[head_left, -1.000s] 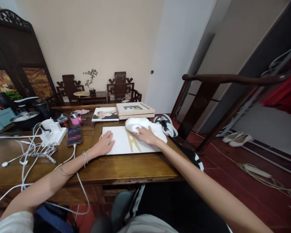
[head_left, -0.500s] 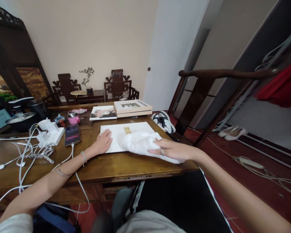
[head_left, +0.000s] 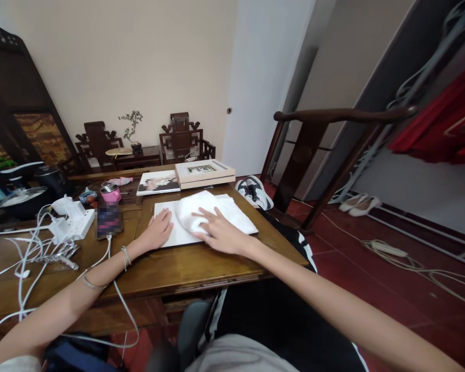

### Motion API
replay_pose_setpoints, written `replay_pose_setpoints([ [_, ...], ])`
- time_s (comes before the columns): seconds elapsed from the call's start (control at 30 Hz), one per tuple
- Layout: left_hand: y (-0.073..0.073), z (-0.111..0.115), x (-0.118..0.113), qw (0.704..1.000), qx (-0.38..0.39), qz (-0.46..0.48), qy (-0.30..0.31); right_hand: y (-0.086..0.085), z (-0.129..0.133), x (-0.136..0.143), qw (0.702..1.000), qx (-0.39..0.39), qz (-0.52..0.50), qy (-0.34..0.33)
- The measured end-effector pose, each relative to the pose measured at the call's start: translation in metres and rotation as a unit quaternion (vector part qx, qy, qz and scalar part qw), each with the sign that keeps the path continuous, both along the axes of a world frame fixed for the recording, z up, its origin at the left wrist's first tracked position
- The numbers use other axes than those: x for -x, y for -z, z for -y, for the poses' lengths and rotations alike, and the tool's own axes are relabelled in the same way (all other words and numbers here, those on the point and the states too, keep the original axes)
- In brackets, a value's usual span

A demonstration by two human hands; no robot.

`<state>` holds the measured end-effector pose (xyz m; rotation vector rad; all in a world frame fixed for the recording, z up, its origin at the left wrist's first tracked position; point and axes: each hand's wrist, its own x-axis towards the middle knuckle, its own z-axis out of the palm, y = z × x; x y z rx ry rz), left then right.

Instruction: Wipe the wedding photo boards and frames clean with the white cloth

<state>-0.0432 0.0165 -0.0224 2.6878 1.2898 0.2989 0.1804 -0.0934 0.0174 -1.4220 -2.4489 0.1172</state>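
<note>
A flat white rectangular piece, like a large book or box lid (head_left: 178, 238), lies on the wooden table close to its front edge. My left hand (head_left: 160, 228) rests flat on its left end, fingers stretched out. Bunched on the middle and right of the piece is a fluffy white towel (head_left: 196, 204). My right hand (head_left: 220, 231) presses on this towel from the near side, its fingers spread over the folds and the thumb at the towel's lower edge. The towel covers much of the white surface beneath.
Behind lie a thin picture book (head_left: 158, 183) and a cream box (head_left: 205, 174). To the left are a phone (head_left: 109, 221), a power strip (head_left: 79, 225) with tangled cables, a pink cup (head_left: 110, 192) and a pot (head_left: 25, 202). Sneakers (head_left: 254, 192) and a wooden chair (head_left: 306, 155) stand right.
My right hand has pushed the towel leftward and away from me across the white piece, and the gold label there is now covered. My left hand stays put on the left end.
</note>
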Motion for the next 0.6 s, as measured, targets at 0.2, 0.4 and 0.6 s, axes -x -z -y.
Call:
replay_pose_setpoints([
  [0.2,-0.001,0.002,-0.001,1.000,0.003,-0.017,-0.002,-0.012,0.057,-0.022,0.998,0.035,-0.021,-0.056],
  [0.4,-0.003,0.003,-0.001,1.000,0.006,-0.013,-0.003,-0.012,-0.014,-0.025,0.998,0.043,0.031,-0.032],
  [0.6,0.000,0.000,0.001,1.000,0.008,0.004,0.002,-0.017,-0.071,0.004,0.996,0.033,0.082,0.004],
])
